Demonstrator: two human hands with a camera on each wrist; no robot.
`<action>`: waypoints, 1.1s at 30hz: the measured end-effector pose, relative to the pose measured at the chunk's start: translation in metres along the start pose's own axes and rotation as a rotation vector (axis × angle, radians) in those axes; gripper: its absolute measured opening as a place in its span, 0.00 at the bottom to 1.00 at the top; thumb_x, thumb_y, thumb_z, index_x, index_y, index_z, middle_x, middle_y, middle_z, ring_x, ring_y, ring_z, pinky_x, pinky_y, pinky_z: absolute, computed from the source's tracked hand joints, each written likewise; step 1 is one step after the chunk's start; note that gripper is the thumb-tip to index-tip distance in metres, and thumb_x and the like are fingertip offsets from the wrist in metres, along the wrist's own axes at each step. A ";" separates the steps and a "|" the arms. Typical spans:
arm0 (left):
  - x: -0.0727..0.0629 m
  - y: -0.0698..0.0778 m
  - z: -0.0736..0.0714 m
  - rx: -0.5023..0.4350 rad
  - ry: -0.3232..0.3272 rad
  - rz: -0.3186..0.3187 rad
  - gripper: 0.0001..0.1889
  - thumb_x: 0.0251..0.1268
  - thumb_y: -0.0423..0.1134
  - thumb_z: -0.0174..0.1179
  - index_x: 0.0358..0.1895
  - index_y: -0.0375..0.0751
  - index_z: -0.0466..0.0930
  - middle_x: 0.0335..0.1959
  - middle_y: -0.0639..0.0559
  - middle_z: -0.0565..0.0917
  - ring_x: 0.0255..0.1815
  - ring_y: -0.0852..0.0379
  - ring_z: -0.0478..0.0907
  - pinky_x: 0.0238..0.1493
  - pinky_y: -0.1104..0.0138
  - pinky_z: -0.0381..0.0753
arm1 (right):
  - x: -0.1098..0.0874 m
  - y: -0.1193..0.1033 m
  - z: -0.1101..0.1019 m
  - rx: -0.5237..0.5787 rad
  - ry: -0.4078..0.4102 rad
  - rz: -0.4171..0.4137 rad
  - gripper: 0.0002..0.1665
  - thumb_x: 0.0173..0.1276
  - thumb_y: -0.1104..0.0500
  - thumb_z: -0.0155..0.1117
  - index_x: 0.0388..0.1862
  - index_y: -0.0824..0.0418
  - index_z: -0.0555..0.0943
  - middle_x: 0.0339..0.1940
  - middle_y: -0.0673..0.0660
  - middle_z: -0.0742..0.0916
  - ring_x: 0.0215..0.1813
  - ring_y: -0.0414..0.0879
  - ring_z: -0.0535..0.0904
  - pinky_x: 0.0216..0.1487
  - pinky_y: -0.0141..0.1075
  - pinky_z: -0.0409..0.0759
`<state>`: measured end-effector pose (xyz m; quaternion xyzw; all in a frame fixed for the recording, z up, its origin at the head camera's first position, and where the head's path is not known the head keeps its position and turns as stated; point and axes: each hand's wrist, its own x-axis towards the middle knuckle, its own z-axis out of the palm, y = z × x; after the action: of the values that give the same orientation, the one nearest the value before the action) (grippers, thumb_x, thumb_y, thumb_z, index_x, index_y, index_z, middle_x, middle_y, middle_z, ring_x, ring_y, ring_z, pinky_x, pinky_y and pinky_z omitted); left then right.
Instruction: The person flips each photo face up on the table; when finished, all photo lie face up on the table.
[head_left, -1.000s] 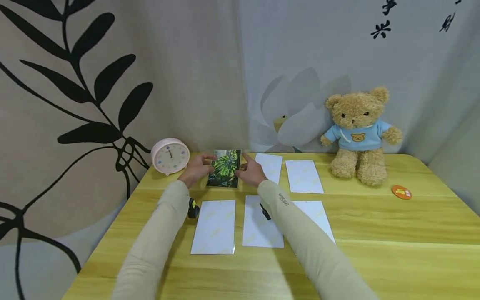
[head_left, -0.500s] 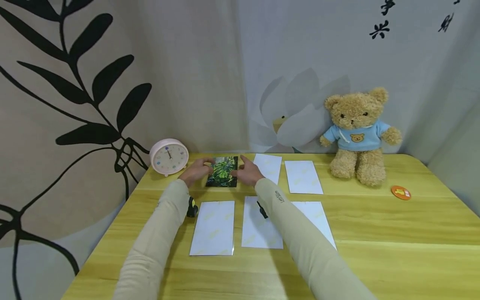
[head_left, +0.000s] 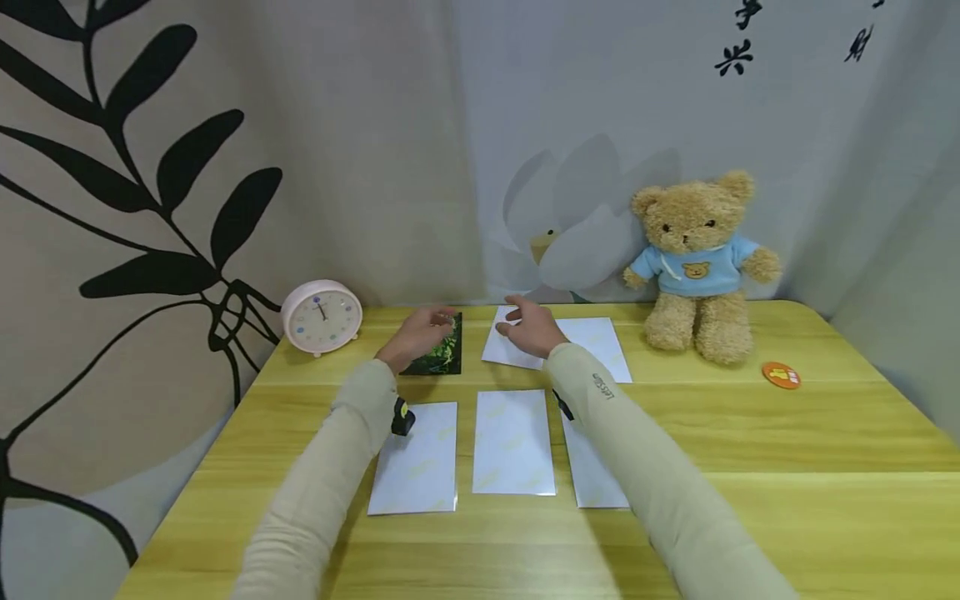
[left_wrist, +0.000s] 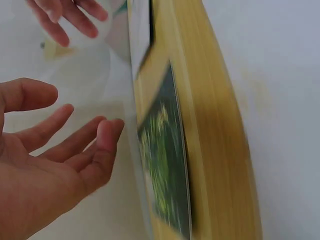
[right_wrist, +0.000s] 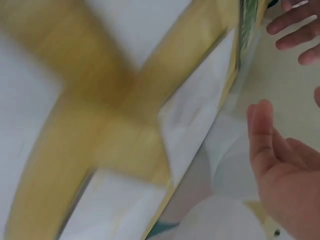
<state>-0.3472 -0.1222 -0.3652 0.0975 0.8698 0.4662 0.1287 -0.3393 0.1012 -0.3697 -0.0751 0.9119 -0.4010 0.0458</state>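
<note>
A picture card with green leaves on a dark ground lies face up at the back of the wooden table. My left hand hovers over its left part, fingers loosely bent and holding nothing. In the left wrist view the hand stays apart from the leaf card. My right hand is over a white card to the right, with relaxed fingers. From the right wrist view, that hand also grips nothing, and a white card lies beyond it.
Other white cards lie around: one at back right, and a front row of left, middle and right. A pink clock stands back left. A teddy bear and an orange disc are on the right.
Both hands have come off the leaf card, which lay between them before. The right hand moved right, over the white card. The head view has turned slightly right.
</note>
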 end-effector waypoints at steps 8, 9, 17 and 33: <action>0.009 0.014 0.028 0.002 -0.058 0.011 0.25 0.77 0.39 0.48 0.73 0.40 0.66 0.69 0.37 0.73 0.67 0.40 0.74 0.67 0.48 0.75 | -0.005 0.022 -0.010 -0.093 -0.008 0.057 0.40 0.74 0.51 0.58 0.80 0.60 0.58 0.71 0.65 0.76 0.72 0.58 0.73 0.71 0.51 0.74; 0.011 0.015 0.032 0.009 -0.053 0.009 0.25 0.77 0.40 0.49 0.73 0.40 0.67 0.69 0.38 0.74 0.67 0.40 0.74 0.67 0.48 0.75 | -0.005 0.025 -0.011 -0.101 -0.002 0.062 0.40 0.75 0.52 0.58 0.80 0.60 0.58 0.72 0.66 0.76 0.72 0.58 0.73 0.71 0.51 0.74; 0.021 0.018 0.056 -0.029 -0.034 -0.040 0.24 0.76 0.41 0.51 0.72 0.40 0.68 0.66 0.44 0.73 0.52 0.46 0.75 0.56 0.54 0.76 | -0.009 0.039 -0.007 -0.122 -0.002 0.079 0.39 0.75 0.53 0.58 0.79 0.61 0.58 0.70 0.67 0.77 0.70 0.60 0.75 0.72 0.52 0.73; 0.025 0.015 0.047 -0.500 0.121 0.012 0.24 0.75 0.27 0.46 0.72 0.36 0.65 0.66 0.39 0.75 0.53 0.53 0.78 0.54 0.62 0.80 | -0.010 0.026 0.006 -0.176 0.010 -0.094 0.40 0.78 0.41 0.51 0.83 0.49 0.54 0.66 0.66 0.81 0.71 0.61 0.74 0.74 0.54 0.69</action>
<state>-0.3551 -0.0700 -0.3813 0.0398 0.7331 0.6725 0.0936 -0.3307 0.1159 -0.3923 -0.1197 0.9392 -0.3214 0.0154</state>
